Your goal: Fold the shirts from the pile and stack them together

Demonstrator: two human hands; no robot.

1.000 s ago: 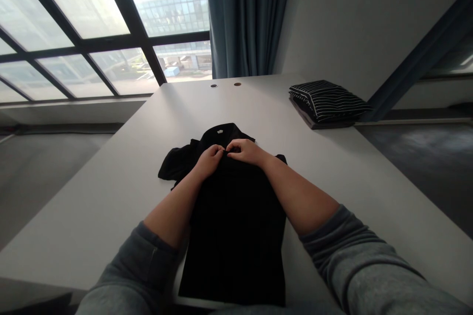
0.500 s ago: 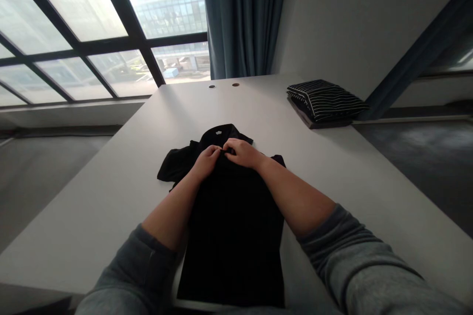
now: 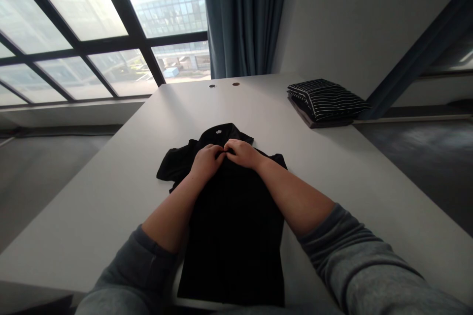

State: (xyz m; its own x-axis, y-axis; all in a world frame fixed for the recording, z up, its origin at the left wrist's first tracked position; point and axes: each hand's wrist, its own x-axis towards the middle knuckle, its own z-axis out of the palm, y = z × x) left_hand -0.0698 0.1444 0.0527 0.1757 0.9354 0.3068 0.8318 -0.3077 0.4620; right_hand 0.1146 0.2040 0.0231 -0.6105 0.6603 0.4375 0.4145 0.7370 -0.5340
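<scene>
A black short-sleeved shirt (image 3: 236, 236) lies flat on the white table (image 3: 121, 206), its collar pointing away from me and its hem near the table's front edge. A small pale label shows inside the neck. Just below the collar, my left hand (image 3: 207, 160) and my right hand (image 3: 242, 152) meet, fingertips nearly touching. Both are closed in a pinch on the shirt's front by the neck opening. The exact bit of cloth between the fingers is mostly hidden, and any button there is too small to make out.
Folded black-and-white striped cloth (image 3: 328, 98) rests on a darker folded piece (image 3: 314, 122) at the table's right back edge. Two round holes (image 3: 235, 84) sit near the far edge. Beyond stand a blue curtain (image 3: 246, 19) and a large window (image 3: 158, 0).
My left hand has shifted slightly, and its fingers now sit closer to the right hand's fingertips, more curled. My right hand and the shirt have hardly moved.
</scene>
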